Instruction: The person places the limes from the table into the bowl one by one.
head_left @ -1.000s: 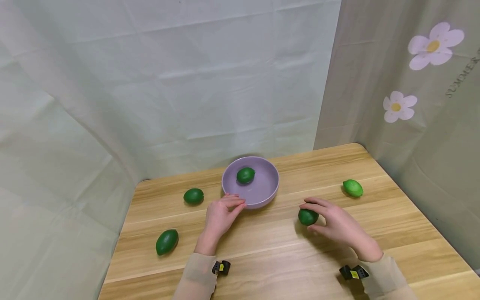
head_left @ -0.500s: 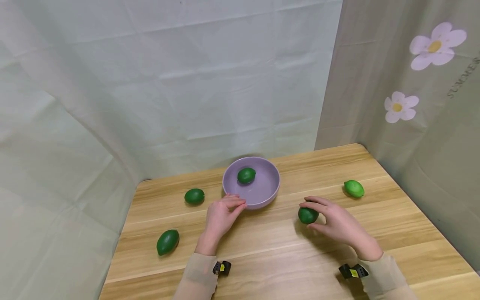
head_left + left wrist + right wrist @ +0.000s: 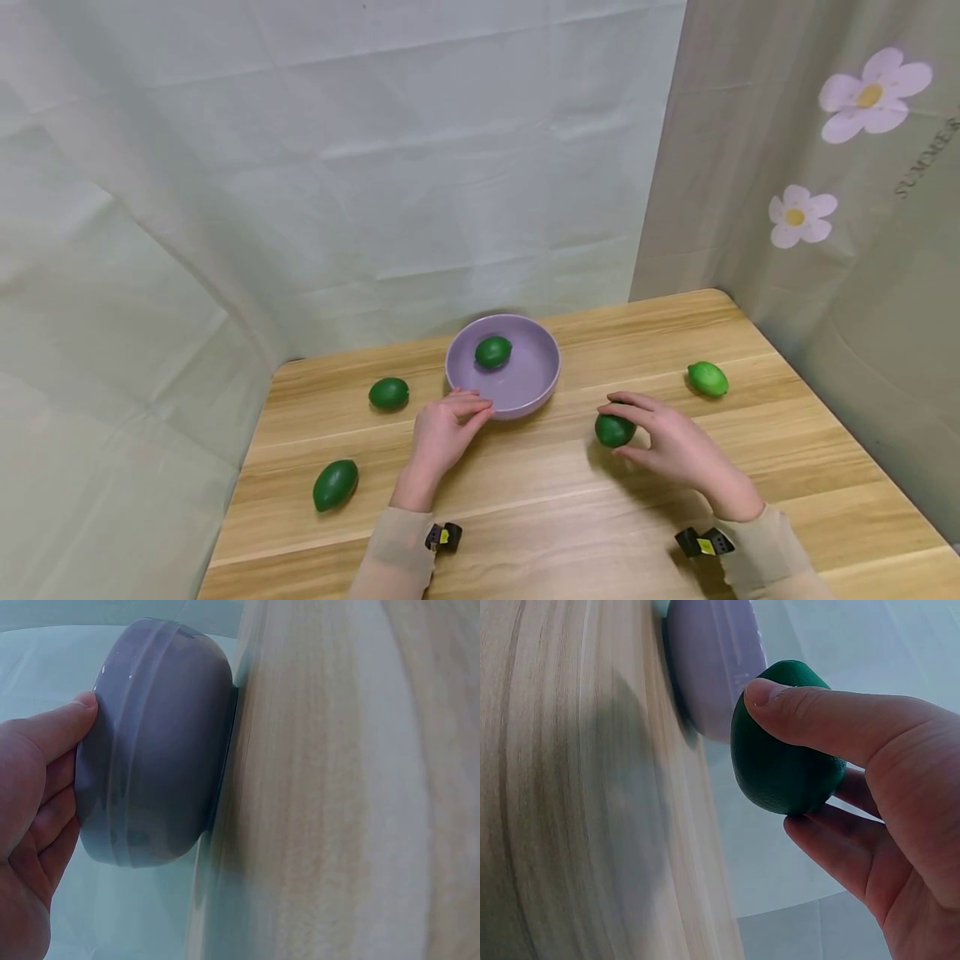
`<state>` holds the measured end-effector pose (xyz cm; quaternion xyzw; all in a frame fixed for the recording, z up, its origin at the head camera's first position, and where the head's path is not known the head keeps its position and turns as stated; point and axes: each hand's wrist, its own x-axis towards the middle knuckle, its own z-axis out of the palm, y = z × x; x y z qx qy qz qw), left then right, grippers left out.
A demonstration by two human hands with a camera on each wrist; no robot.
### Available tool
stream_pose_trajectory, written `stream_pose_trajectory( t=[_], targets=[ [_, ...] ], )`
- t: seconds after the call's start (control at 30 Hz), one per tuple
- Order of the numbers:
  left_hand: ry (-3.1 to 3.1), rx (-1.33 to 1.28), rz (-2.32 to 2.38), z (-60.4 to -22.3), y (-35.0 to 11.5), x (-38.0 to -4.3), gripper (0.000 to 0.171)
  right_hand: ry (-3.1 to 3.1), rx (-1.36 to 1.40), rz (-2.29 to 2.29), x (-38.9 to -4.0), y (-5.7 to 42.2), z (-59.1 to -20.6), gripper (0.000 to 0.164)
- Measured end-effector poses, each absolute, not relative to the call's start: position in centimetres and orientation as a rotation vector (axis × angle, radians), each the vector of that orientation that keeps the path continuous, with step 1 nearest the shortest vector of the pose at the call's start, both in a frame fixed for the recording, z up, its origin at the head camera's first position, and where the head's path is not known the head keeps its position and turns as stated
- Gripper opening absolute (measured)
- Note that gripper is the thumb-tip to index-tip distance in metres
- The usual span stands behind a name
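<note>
My left hand (image 3: 444, 433) pinches the near rim of a round purple bowl (image 3: 528, 367) between thumb and fingers. The left wrist view shows the bowl's outer wall (image 3: 169, 742) standing on the table, thumb at its edge. One dark green lime (image 3: 492, 352) lies inside the bowl. To the bowl's right, my right hand (image 3: 675, 446) grips another dark green lime (image 3: 613, 428) between thumb and fingers. In the right wrist view this lime (image 3: 780, 765) is held off the table, its shadow falling on the wood.
Two dark green limes, one near the bowl (image 3: 388, 393) and one closer to me (image 3: 335, 485), lie on the left of the wooden table (image 3: 525, 533). A brighter green lime (image 3: 707, 379) lies at the right. Pale curtains (image 3: 450, 167) hang behind the table and at both sides.
The lime in my right hand has shifted very slightly away from me and toward the bowl. My left hand stays on the bowl's rim.
</note>
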<state>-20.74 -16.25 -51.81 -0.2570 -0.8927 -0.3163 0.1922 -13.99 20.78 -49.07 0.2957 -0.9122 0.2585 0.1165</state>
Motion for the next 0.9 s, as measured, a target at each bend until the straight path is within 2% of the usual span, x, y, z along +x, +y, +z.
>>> stream_pose_trajectory(
  t=[0.9],
  targets=[
    [-2.496, -0.725, -0.891, -52.04, -16.3, -20.78, 0.017, -2.653, 0.859, 0.772, -14.53, 19.93, -48.7, 0.065]
  ],
)
